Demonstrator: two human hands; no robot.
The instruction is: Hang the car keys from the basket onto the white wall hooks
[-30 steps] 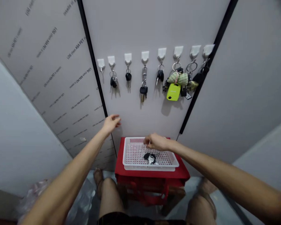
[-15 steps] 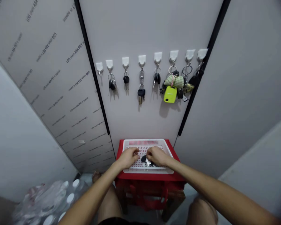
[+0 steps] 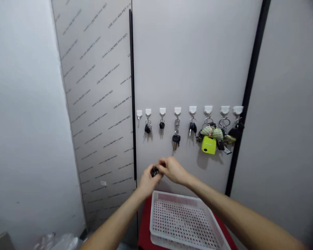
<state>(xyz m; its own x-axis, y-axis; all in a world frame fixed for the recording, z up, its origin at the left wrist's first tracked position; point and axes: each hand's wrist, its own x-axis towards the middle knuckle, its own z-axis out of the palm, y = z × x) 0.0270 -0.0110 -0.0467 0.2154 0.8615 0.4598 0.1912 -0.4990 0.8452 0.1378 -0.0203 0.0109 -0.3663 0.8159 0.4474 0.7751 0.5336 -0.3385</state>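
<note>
Above the far edge of the white plastic basket (image 3: 181, 222), both hands meet around a bunch of keys (image 3: 154, 171) with black heads. My left hand (image 3: 148, 181) is closed on the bunch from the left. My right hand (image 3: 170, 169) pinches at its upper right side, with the fingertips partly hidden. On the wall behind hangs a row of white hooks. The leftmost hook (image 3: 139, 114) carries nothing. Further right hang black-headed keys (image 3: 147, 128), a single key (image 3: 162, 125), keys on a coiled link (image 3: 176, 139) and another black pair (image 3: 192, 127).
A yellow-green key case (image 3: 209, 144) with a striped bow hangs among bulkier bunches at the right. Beneath the basket lies a red cloth (image 3: 145, 222). Black vertical strips (image 3: 133, 97) edge the wall panel. Clear plastic wrapping (image 3: 58, 241) shows at the lower left.
Both hands reached into the basket and have lifted the keys out, up towards the wall. The basket now holds no keys. The view has tilted up and turned left.
</note>
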